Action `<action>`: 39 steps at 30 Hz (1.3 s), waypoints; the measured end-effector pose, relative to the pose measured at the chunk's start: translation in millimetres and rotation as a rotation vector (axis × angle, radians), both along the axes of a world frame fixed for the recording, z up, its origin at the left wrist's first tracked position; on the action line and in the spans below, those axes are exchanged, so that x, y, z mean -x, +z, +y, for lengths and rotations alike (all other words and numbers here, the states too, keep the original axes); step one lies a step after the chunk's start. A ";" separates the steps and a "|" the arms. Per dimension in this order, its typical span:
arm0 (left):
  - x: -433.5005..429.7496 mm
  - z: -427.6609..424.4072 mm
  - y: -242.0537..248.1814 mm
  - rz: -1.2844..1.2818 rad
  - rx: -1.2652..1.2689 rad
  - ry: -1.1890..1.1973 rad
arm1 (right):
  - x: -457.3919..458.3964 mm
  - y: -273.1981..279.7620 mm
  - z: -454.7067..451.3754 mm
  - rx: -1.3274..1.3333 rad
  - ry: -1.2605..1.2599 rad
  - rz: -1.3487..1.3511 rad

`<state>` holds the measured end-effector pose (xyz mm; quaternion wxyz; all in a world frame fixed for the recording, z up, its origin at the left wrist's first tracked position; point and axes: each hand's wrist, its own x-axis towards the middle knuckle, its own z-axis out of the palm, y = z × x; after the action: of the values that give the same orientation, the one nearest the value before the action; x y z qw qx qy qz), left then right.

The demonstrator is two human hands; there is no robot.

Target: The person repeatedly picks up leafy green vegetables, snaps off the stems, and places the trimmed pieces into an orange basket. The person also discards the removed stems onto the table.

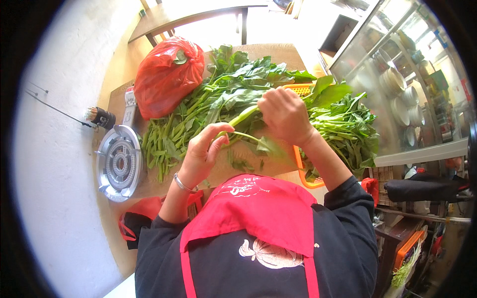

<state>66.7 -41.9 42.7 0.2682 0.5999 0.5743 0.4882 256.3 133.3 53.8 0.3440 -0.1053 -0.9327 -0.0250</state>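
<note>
Between my two hands runs a green stem of leafy water spinach (243, 115). My left hand (203, 151) pinches its lower end between thumb and fingers, and a thin side shoot with a blurred leaf hangs off there. Closed around the upper end is my right hand (284, 115), its fingertips hidden behind the knuckles. A long heap of uncut leafy greens (201, 100) lies across the wooden table (208, 175) beyond my hands. Under and beside my right forearm, an orange plastic basket (300, 167) holds a pile of greens with pale cut stems (328, 124).
At the table's left stand a knotted red plastic bag (167, 80), a metal gas burner ring (121, 164) and a black holder of toothpicks (101, 117). A white wall (70, 149) rises on the left. On the right, a glass-fronted cabinet (395, 85) holds stacked dishes.
</note>
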 end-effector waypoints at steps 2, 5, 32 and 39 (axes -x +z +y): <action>-8.5 4.1 4.5 0.041 -0.059 0.000 | 4.6 3.8 -0.3 0.197 0.020 0.174; -7.7 10.3 18.8 0.199 -0.081 -0.015 | 1.3 13.1 17.4 0.521 0.026 0.355; -37.0 4.1 -27.2 0.169 0.031 0.119 | -8.0 -17.8 -13.5 0.447 -0.014 0.082; 120.4 -8.7 -126.8 0.692 0.072 0.728 | -109.6 35.2 25.0 -0.230 -0.495 0.011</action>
<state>-53.7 -50.7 -84.1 -0.1051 0.4778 0.8180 0.3026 365.9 158.3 89.0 0.3422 -0.2904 -0.8678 -0.2135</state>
